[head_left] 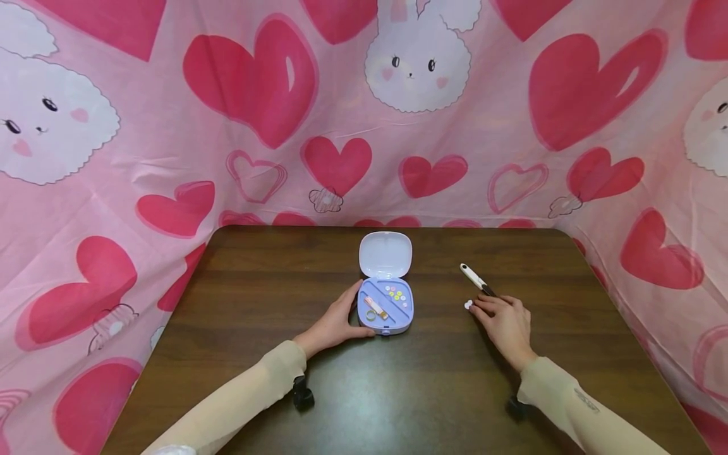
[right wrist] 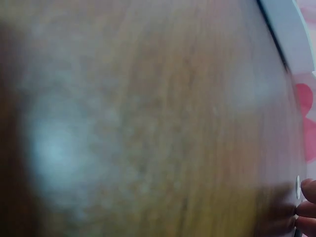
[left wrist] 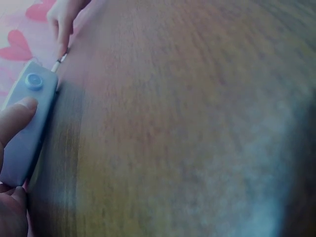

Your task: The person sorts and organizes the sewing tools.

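A small lavender case (head_left: 387,325) stands on the table with its white lid (head_left: 385,254) raised behind it. My left hand (head_left: 335,320) grips the case's left side, its thumb at the front near the round clasp (left wrist: 34,81). One compartment holds several small round pieces (head_left: 397,295) in yellow, white and pink. In the other lie a yellowish ring (head_left: 371,315) and a small pink, white and gold stick (head_left: 376,308). To the right, my right hand (head_left: 506,323) pinches a small white round piece (head_left: 469,304) at its fingertips, close to the tabletop.
A slim white and black pen-like tool (head_left: 473,276) lies just beyond the right hand, its dark end by the fingers. The brown wooden table (head_left: 273,265) meets a pink heart-and-rabbit cloth (head_left: 352,95) behind and at both sides.
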Motion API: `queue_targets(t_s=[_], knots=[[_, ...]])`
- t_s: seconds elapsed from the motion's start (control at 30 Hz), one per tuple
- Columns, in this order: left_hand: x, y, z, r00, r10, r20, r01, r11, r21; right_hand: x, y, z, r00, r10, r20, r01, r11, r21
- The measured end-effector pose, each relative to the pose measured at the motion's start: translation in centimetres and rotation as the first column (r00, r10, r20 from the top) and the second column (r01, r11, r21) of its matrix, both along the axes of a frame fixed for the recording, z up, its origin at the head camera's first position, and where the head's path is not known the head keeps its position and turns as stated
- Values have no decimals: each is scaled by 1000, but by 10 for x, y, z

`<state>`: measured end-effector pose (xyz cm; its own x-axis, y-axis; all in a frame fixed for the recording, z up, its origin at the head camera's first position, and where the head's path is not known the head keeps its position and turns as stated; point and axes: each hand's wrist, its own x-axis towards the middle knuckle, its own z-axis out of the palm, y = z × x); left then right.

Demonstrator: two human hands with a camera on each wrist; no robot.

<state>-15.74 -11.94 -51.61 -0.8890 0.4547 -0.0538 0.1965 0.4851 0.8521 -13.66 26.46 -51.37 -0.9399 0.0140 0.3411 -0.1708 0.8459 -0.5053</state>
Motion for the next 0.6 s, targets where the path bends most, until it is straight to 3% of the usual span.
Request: queue_targets(t_s=[0.6], knots=[[0, -1, 0, 1000, -5, 8, 5, 1000, -2, -7, -4, -3, 1000, 5, 0, -5, 999, 54]])
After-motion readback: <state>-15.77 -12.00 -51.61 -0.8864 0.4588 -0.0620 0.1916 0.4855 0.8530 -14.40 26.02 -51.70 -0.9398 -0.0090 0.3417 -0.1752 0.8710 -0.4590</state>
